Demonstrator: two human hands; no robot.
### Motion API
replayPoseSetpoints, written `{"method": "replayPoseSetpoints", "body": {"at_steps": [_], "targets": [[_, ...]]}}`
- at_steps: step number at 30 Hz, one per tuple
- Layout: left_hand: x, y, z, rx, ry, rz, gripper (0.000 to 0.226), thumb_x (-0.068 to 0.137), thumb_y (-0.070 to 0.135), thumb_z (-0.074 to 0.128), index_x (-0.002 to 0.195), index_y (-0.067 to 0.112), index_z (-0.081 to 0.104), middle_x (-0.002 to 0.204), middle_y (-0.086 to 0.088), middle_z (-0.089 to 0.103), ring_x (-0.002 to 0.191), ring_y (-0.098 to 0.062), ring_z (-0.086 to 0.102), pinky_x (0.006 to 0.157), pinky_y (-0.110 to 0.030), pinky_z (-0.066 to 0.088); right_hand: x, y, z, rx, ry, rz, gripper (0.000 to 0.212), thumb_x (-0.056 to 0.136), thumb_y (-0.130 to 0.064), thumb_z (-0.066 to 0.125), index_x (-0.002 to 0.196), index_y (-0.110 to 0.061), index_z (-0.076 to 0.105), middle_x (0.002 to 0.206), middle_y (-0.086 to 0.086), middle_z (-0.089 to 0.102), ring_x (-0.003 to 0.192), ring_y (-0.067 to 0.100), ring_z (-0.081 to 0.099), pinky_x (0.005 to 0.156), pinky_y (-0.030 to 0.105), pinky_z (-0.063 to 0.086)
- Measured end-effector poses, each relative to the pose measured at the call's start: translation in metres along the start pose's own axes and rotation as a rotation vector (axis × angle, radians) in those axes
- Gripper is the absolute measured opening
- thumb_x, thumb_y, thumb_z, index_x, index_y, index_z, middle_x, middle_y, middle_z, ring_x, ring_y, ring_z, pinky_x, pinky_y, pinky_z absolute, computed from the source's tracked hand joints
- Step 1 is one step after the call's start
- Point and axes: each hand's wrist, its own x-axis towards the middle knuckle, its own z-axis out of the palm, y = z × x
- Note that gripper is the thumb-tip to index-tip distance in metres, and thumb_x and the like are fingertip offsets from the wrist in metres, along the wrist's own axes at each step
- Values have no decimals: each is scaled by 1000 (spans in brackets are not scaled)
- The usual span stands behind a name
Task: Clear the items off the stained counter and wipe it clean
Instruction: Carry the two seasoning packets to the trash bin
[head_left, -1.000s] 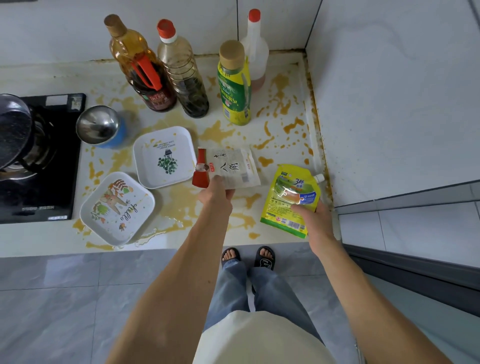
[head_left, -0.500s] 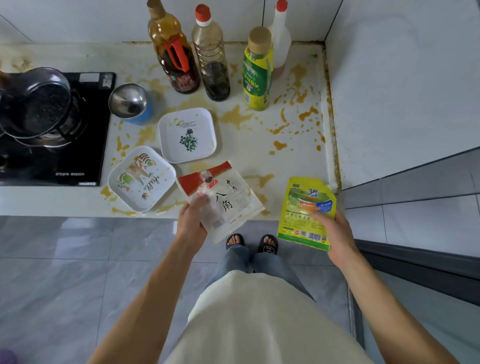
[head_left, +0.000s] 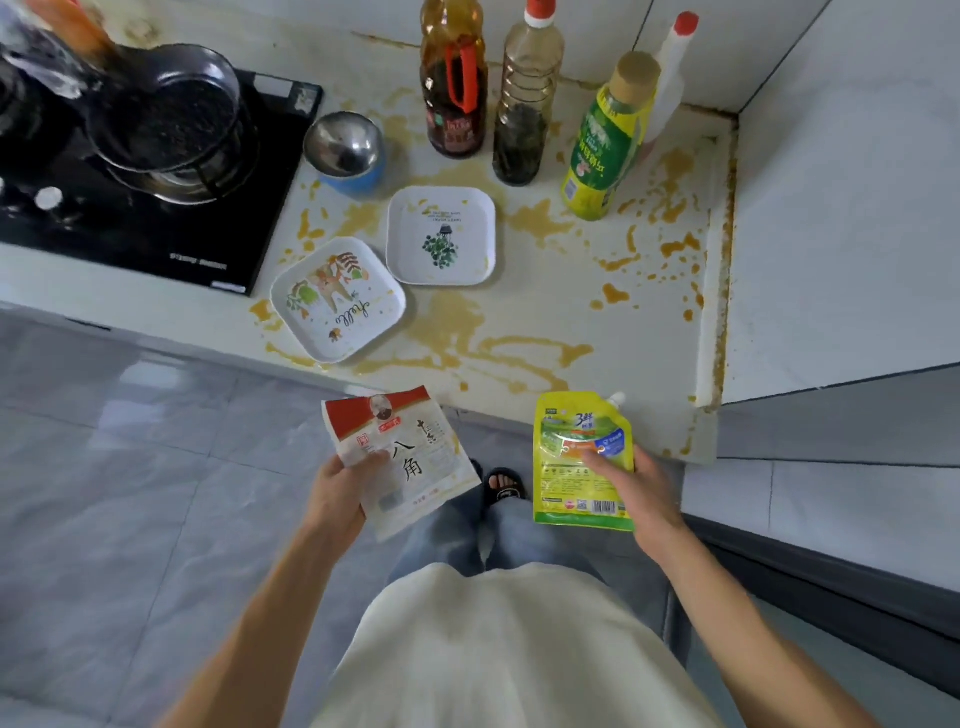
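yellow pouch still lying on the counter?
No, the right hand holds the yellow pouch in the air in front of the counter edge.

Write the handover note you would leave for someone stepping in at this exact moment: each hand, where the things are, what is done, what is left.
Left hand holds the red-and-white spice packet; right hand holds the yellow-green spout pouch. Both are off the stained counter, over the floor.
Still on the counter: two square plates, a steel cup, four bottles.
Done: two packets lifted.
Left: set the packets down elsewhere, clear the rest, wipe the stains.
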Motion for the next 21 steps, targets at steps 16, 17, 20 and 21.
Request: {"method": "replayPoseSetpoints", "body": {"at_steps": [16,17,20,21], "targets": [[-148,-185,-92,-761,628,-146,37,97,2,67,133,2,66,128,-18,74,119,-42,70,99,-56,57,27,-44,147,-669,-557,-202,16,85,-28,85,98,-20,79,93,1,82,85,20,80,80,38,63],[-156,-197,-95,-810,660,-159,37,97,1,66,134,1,65,130,-19,73,120,-42,69,103,-58,55,21,-44,166,-708,-598,-224,16,85,-28,85,99,-21,79,93,0,82,85,19,80,79,36,62],[-176,-230,-107,-979,762,-202,37,100,-1,62,136,-4,61,131,-23,71,115,-43,70,100,-57,55,0,-38,222,-818,-699,-282,14,85,-31,85,96,-25,78,87,-8,82,78,12,78,68,26,60],[-181,-239,-113,-1028,787,-206,37,100,-2,61,137,-5,61,130,-24,71,111,-41,71,94,-53,57,-7,-34,241,-844,-729,-296,12,86,-30,85,94,-26,77,83,-11,81,75,8,77,62,20,57]]}}
